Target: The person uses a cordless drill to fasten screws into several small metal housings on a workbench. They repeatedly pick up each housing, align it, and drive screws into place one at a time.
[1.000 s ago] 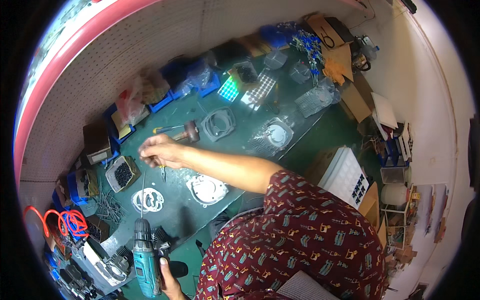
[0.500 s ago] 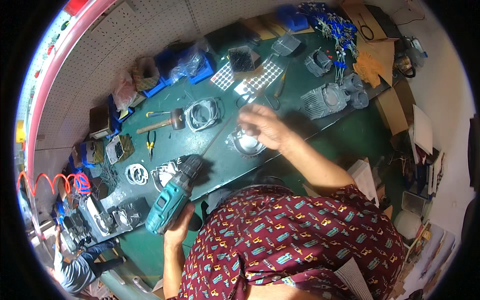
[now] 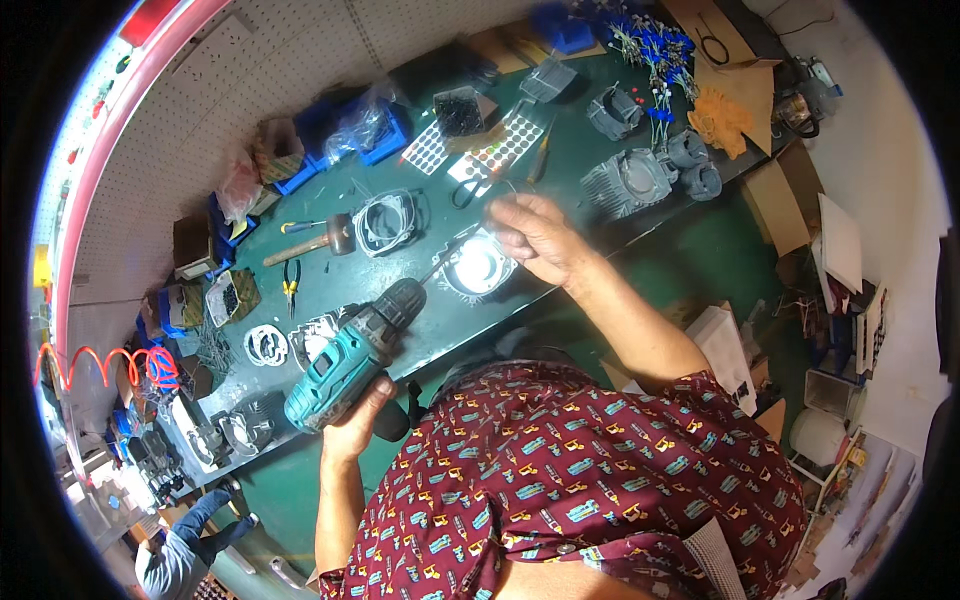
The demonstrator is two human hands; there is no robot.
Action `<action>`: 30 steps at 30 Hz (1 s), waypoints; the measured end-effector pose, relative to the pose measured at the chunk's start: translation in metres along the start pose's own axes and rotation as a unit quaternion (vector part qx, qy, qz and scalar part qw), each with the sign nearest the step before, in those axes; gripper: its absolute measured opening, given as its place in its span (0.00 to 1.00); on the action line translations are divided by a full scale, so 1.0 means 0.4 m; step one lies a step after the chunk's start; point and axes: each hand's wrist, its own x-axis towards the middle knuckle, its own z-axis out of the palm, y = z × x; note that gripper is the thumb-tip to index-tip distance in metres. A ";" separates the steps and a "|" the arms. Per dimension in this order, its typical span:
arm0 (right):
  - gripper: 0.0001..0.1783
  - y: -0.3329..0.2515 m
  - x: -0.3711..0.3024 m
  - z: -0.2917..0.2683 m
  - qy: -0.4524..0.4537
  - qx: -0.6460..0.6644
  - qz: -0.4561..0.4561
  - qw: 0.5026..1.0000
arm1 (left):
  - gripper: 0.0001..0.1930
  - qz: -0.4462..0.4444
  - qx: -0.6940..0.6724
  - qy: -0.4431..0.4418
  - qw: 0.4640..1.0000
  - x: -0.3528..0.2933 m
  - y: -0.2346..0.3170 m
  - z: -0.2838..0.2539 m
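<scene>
Your left hand (image 3: 352, 417) is clamped round the grip of the teal drill (image 3: 338, 372), which is low over the near edge of the green bench (image 3: 340, 282). Long bit (image 3: 437, 265) points to 2 o'clock, toward the left rim of the round grey casting (image 3: 474, 268); can't tell if it touches. Your right hand (image 3: 543, 240) is at 2 o'clock from that casting, fingers curled and blurred; can't tell whether they're pinched together or hold anything.

From the drill: mallet (image 3: 341, 234) at 12 o'clock, yellow-handled pliers (image 3: 291, 288) at 11, white flat gasket (image 3: 266, 345) between 9 and 10. Open-ringed casting (image 3: 384, 222) is just beside the mallet head, between 2 and 3 o'clock from it. From your right hand: finned casting (image 3: 628, 184) at 2 o'clock, sheet of round stickers (image 3: 505, 142) at 11. Co-worker (image 3: 172, 562) at 7 o'clock from the drill, well apart.
</scene>
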 end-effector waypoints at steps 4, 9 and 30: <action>0.09 -0.002 -0.021 -0.004 -0.017 -0.036 0.028 0.999 | 0.23 0.008 0.004 0.025 1.000 -0.011 -0.016 -0.017; 0.10 0.013 -0.014 -0.007 -0.014 -0.124 0.039 0.991 | 0.20 -0.022 -0.036 0.008 0.999 -0.019 -0.043 -0.057; 0.24 0.053 0.165 -0.203 -0.075 -0.734 -0.130 0.662 | 0.17 -0.074 0.147 0.208 0.964 -0.001 -0.111 0.233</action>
